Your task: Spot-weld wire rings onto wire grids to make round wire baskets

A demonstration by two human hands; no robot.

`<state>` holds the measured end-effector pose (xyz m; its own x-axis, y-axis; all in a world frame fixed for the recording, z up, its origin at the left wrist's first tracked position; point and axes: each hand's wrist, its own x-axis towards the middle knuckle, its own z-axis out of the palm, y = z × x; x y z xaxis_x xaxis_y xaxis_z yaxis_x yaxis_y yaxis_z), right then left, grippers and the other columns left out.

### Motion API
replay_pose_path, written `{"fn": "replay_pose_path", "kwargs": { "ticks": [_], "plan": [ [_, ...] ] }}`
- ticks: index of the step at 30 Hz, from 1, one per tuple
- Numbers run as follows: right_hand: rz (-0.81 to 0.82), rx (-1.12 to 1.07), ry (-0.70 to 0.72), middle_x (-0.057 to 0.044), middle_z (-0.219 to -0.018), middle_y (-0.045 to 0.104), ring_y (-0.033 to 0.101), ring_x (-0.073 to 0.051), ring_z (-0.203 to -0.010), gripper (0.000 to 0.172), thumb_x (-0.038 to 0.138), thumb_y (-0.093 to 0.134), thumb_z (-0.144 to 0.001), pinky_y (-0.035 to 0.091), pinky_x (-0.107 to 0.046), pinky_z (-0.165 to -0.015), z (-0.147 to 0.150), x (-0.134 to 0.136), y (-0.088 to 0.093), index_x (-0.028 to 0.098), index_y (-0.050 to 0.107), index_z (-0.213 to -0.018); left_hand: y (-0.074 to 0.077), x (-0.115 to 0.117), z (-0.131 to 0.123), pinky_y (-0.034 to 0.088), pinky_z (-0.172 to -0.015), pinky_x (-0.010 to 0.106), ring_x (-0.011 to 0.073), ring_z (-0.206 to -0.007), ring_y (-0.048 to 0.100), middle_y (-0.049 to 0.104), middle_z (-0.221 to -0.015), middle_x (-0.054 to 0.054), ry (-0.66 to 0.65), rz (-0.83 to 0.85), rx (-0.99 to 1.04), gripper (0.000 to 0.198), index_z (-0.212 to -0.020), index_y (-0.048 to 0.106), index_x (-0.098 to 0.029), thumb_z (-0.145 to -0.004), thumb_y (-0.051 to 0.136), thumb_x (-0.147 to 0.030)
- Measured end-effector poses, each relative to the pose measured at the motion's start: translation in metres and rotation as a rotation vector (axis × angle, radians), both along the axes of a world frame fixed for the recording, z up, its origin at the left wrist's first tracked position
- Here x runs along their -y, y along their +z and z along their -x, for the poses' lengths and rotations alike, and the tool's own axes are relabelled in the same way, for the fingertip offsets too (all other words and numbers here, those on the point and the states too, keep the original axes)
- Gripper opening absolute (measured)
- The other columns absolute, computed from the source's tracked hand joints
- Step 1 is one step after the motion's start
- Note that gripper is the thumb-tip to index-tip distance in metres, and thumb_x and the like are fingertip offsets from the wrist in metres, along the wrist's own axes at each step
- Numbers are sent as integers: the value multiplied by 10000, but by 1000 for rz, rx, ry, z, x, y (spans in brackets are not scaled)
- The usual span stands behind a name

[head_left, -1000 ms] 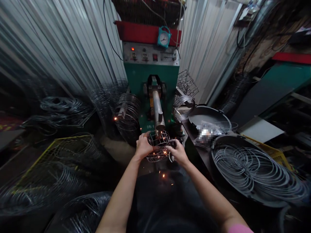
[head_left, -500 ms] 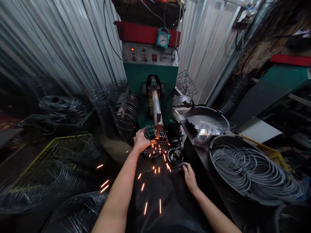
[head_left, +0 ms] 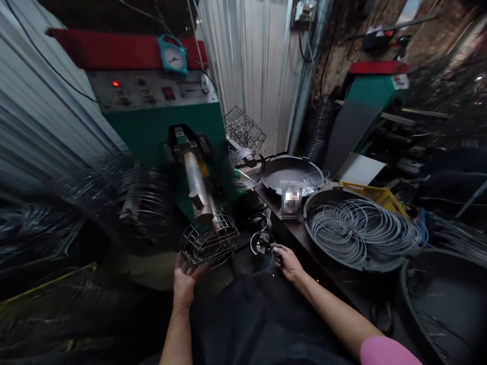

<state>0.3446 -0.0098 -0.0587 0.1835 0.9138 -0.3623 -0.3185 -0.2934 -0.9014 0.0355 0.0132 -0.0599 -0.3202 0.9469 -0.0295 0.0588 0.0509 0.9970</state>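
My left hand [head_left: 184, 285] grips the near left rim of a round wire basket [head_left: 227, 234], its fingers curled around the wires. The basket sits tilted around the lower end of the metal welding arm [head_left: 196, 177] of a green machine [head_left: 133, 129]. Farther right, my right hand [head_left: 288, 263] is closed in a pinch with what looks like a short thin piece of wire [head_left: 272, 257] at the fingertips. Just beyond those fingertips is a small shiny round bowl [head_left: 262, 243], with another dark round one behind it. Where the electrode tip meets the basket is hidden.
On the right-hand bench, a wide black pan [head_left: 315, 243] holds many wire rings; another pan [head_left: 289, 175] stands behind it. A large black tub [head_left: 449, 304] is at lower right. Wire coils [head_left: 142, 200] hang left of the machine. A yellow-edged crate [head_left: 49, 285] lies at lower left.
The shower of sparks has died down to a few specks. My view has swung right. The basket is turned and lower around the arm; my right fingers now pinch a thin piece.
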Motion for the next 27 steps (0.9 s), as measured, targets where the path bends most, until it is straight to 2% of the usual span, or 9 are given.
{"fn": "replay_pose_path", "kwargs": {
  "ticks": [4,7,10,13,16,18,20,24,27],
  "plan": [
    [-285,609,140,-67,-873,690,629,-199,-849,170,260,574,-738,491,-337,-784,-4,10,-15,182,679,-847,-6,-6,-5,413,-997,407,249,-1213,463,514,-1231,68,20,-64,72,682,-1254,401,-277,-636,689,-309],
    [-322,943,317,-76,-888,695,645,-204,-839,178,173,539,-757,494,-344,-805,-9,19,-30,192,689,-852,-7,-11,-3,446,-963,368,234,-1179,491,522,-1206,62,52,-76,34,672,-1236,408,-272,-624,683,-309],
    [-278,1118,447,-78,-909,698,654,-199,-841,199,148,544,-768,504,-317,-778,-11,22,-28,195,695,-888,0,-4,0,478,-914,357,228,-1103,543,536,-1174,63,55,-75,0,663,-1224,421,-253,-617,676,-329],
    [-324,1121,560,-72,-900,707,657,-189,-846,200,147,550,-775,497,-292,-769,-6,24,2,194,705,-893,11,15,4,501,-874,365,249,-1071,562,529,-1199,74,7,-51,0,722,-1238,422,-254,-581,708,-348],
    [-470,1043,690,-43,-898,709,652,-171,-836,220,168,576,-769,477,-258,-744,10,30,49,210,695,-949,22,38,3,484,-895,393,271,-1089,551,515,-1227,81,-67,-35,-63,836,-1284,386,-255,-539,749,-365],
    [-496,1030,776,-11,-841,703,645,-154,-775,249,193,630,-733,458,-227,-678,24,31,78,221,679,-975,32,51,-5,450,-936,417,282,-1111,529,496,-1234,92,-89,-49,-223,872,-1293,387,-234,-518,759,-379],
    [-470,1095,866,1,-805,690,629,-152,-735,280,207,686,-677,427,-209,-608,40,28,100,218,669,-956,45,59,-19,397,-981,448,305,-1148,486,475,-1238,114,-101,-71,-495,877,-1276,415,-204,-489,765,-370],
    [-428,1247,908,-8,-795,671,607,-163,-721,275,207,699,-636,364,-209,-550,69,16,117,202,639,-905,75,64,-50,311,-1007,496,335,-1191,408,490,-1222,142,-168,-121,-1022,831,-1268,425,-190,-511,729,-353],
    [-406,1268,837,-5,-792,664,601,-160,-717,240,196,670,-654,336,-213,-544,81,14,116,207,616,-888,89,66,-62,314,-978,488,329,-1176,414,499,-1218,150,-173,-106,-1148,806,-1284,400,-189,-554,696,-360]
  ]
}}
